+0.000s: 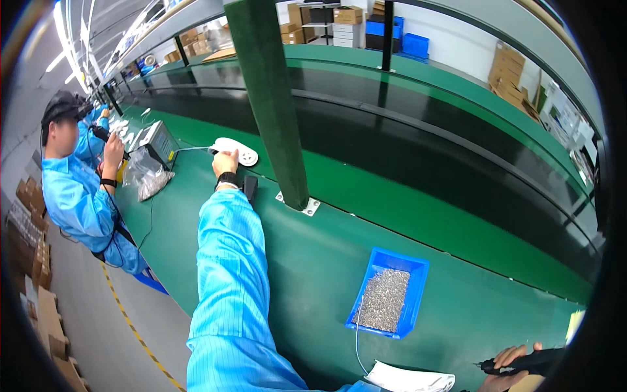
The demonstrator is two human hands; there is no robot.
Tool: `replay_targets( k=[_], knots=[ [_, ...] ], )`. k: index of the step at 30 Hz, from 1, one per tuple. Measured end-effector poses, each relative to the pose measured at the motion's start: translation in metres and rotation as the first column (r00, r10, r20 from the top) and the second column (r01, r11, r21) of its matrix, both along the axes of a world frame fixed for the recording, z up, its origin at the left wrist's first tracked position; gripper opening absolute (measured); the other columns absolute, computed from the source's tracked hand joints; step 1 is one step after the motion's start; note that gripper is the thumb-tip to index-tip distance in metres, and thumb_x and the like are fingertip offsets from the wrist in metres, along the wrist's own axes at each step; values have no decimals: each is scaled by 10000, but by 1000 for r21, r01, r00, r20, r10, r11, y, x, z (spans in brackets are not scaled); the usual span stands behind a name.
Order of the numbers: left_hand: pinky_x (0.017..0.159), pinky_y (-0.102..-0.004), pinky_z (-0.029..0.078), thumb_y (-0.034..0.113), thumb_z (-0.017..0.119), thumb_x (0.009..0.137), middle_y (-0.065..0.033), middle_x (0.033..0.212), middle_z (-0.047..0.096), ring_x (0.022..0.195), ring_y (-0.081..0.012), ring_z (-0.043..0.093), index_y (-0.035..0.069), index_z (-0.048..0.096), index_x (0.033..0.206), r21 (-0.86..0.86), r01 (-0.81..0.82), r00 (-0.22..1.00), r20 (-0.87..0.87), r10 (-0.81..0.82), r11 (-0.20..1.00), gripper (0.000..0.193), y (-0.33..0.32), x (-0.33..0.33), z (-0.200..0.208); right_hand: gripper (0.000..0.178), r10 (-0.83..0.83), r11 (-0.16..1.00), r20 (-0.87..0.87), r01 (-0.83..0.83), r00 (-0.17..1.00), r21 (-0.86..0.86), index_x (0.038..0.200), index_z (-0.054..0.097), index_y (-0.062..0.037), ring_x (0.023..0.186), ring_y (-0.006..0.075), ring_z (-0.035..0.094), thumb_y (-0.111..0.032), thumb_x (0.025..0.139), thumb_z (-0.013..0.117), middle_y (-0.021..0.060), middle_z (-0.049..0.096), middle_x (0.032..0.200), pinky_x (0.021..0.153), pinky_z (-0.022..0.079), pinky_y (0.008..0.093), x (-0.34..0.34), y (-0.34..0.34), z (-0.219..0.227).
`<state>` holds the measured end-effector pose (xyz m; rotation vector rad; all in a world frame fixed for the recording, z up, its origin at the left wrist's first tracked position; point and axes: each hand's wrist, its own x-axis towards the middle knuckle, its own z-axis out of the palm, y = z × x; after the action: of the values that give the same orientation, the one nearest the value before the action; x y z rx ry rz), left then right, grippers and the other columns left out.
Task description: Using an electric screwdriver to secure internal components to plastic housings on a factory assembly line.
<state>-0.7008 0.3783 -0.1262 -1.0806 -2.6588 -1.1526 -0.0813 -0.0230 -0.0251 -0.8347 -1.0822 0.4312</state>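
Observation:
My left hand [225, 163] reaches far across the table at the end of a blue sleeve. Its fingers are closed at the near left end of a white power strip [241, 151], where a cable meets it. A black band and a small black block [250, 188] sit at that wrist. Low at the right edge, my right hand [513, 366] is wrapped round a black electric screwdriver [539, 361], its bit pointing left. Between the arms, a white elongated housing [411, 379] with a pale cable lies at the bottom edge, partly cut off.
A blue bin [418, 287] of small metal screws stands on the green table [307, 281]. A green post [271, 98] rises beyond my left hand. Farther left are a grey box device [159, 145], a plastic bag [147, 176] and a co-worker in blue [81, 186]. A dark conveyor [405, 144] runs behind.

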Motion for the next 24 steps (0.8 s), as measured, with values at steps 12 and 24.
replay_targets(
  k=[12, 24],
  knots=[
    [700, -312, 465, 346, 658, 708, -31, 632, 640, 679, -191, 624, 93, 645, 719, 58, 74, 995, 70, -78, 996, 254, 7, -21, 14, 579, -21, 994, 32, 24, 999, -109, 1035, 434, -123, 563, 183, 431, -641, 778, 396, 78, 469, 683, 521, 368, 288, 4, 7, -3],
    [589, -272, 481, 342, 634, 695, -46, 610, 625, 541, -161, 608, 56, 634, 639, 44, 165, 940, 297, -170, 985, 291, 15, -7, 10, 562, 23, 987, 80, -10, 997, -160, 977, 441, -101, 586, 174, 443, -625, 777, 423, 72, 479, 701, 547, 377, 279, -5, 14, 2]
  ],
)
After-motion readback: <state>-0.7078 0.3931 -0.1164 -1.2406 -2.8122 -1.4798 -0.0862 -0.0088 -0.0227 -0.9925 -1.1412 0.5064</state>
